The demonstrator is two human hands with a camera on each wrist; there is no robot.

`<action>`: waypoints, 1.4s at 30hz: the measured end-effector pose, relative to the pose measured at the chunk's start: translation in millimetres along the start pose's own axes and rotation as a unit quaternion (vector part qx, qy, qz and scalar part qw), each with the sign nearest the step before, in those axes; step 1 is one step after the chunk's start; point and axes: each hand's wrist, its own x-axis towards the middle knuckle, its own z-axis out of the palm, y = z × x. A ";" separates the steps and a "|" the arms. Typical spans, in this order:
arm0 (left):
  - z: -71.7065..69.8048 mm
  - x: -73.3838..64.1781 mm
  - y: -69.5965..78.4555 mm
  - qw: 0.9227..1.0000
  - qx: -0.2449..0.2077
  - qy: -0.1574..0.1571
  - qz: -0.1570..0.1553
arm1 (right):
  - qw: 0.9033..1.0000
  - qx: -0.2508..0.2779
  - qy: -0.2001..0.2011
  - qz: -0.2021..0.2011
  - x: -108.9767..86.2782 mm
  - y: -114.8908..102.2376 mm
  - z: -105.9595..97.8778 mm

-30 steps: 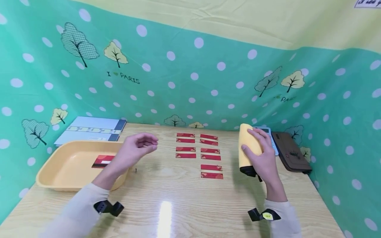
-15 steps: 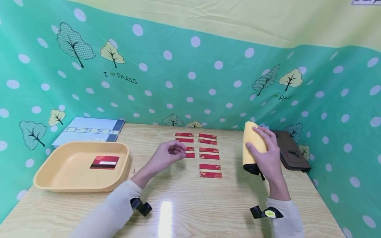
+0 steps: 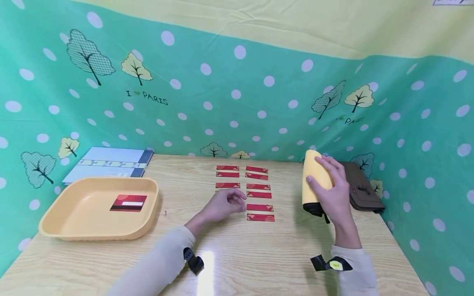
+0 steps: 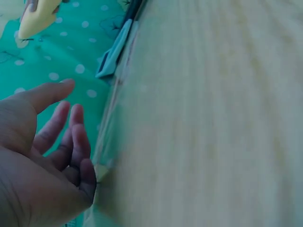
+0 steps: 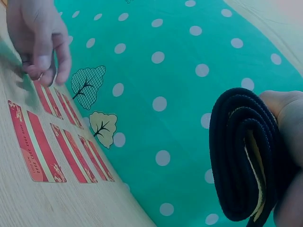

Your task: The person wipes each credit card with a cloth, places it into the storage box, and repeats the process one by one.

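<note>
My right hand (image 3: pixel 335 195) grips a rolled-up yellow cloth (image 3: pixel 312 179) with black edging, held above the right side of the table. The right wrist view looks at the black end of the roll, layers wound inside one another. My left hand (image 3: pixel 224 204) holds nothing, its fingers loosely bent, and hovers at the left column of red cards, covering part of it. Several red cards (image 5: pixel 35 142) with pale middle bands lie in two columns. In the left wrist view, the thumb and fingers of the left hand (image 4: pixel 52 146) are apart.
A yellow plastic tray (image 3: pixel 100 237) at the left contains a red card (image 3: pixel 128 203) with a black stripe. Behind it lies a light-blue book (image 3: pixel 109 158). A brown pouch (image 3: pixel 364 193) sits at the right, and a blue calculator (image 4: pixel 113 56) shows in the left wrist view. A patterned curtain (image 3: pixel 207 90) surrounds the table.
My left hand has moved right from beside the tray to the red cards, still without anything in it. The right hand has shifted slightly right with the yellow roll.
</note>
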 end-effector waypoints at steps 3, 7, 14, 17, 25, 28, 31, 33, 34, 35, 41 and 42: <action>4.9 0.3 -2.6 1.000 0.015 -0.005 -0.009 | 1.000 -0.004 -0.003 0.001 -0.2 -0.1 0.3; 10.9 2.9 -5.2 0.999 0.045 0.003 -0.008 | 1.000 -0.005 -0.005 0.004 -0.8 0.2 0.7; 19.7 6.4 -6.4 0.989 0.145 0.013 -0.016 | 1.000 -0.006 -0.003 -0.002 -0.6 -0.5 0.9; 21.0 7.1 -6.8 0.984 0.178 0.018 -0.011 | 1.000 -0.003 -0.003 -0.004 -0.6 -0.8 1.1; 22.6 7.2 -4.9 0.976 0.216 0.019 -0.013 | 1.000 0.003 -0.005 -0.007 -0.7 1.9 2.4; 23.4 7.2 -3.4 0.972 0.233 0.020 -0.009 | 1.000 0.003 -0.005 -0.006 -1.0 2.0 2.5; 23.8 8.0 -1.9 0.970 0.242 0.019 -0.009 | 1.000 0.002 -0.004 -0.005 -0.8 2.0 2.3; 23.6 8.4 -1.1 0.970 0.243 0.018 -0.013 | 1.000 0.001 -0.004 -0.004 -0.6 1.8 2.3; 23.4 8.6 -0.6 0.970 0.243 0.017 -0.014 | 1.000 0.000 -0.005 -0.003 -0.4 1.7 2.3; 23.3 8.8 -0.1 0.970 0.243 0.016 -0.018 | 1.000 0.000 -0.005 -0.003 -0.4 1.7 2.3; 22.7 9.5 1.8 0.970 0.240 0.008 -0.035 | 1.000 -0.005 -0.006 -0.004 -0.3 2.1 2.7; 22.4 9.6 2.0 0.971 0.238 0.007 -0.038 | 1.000 -0.005 -0.006 -0.005 -0.5 2.1 2.8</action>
